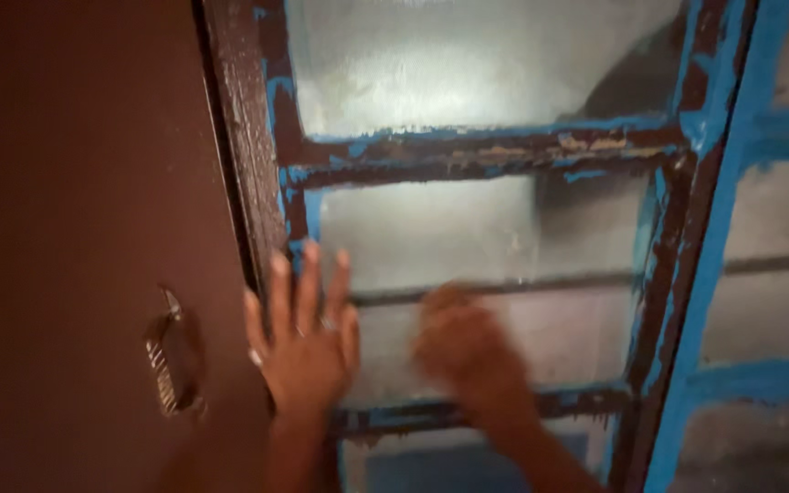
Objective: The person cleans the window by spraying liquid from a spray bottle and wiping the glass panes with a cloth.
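1. A brown metal door (75,210) fills the left of the frame, a worn handle (168,365) low on it, its long axis upright.
2. Beside it stands a window frame (495,151) of dark bars flaked with blue paint, holding frosted glass panes (468,233).
3. The left hand (305,342) lies flat on the upright bar and the pane's left edge — fingers spread, pointing up, a ring on one; the handle sits just to its left, nearer this hand.
4. The right hand (468,351) is against the same pane, above the lower crossbar (431,415) — blurred, so whether spread or closed cannot be told.
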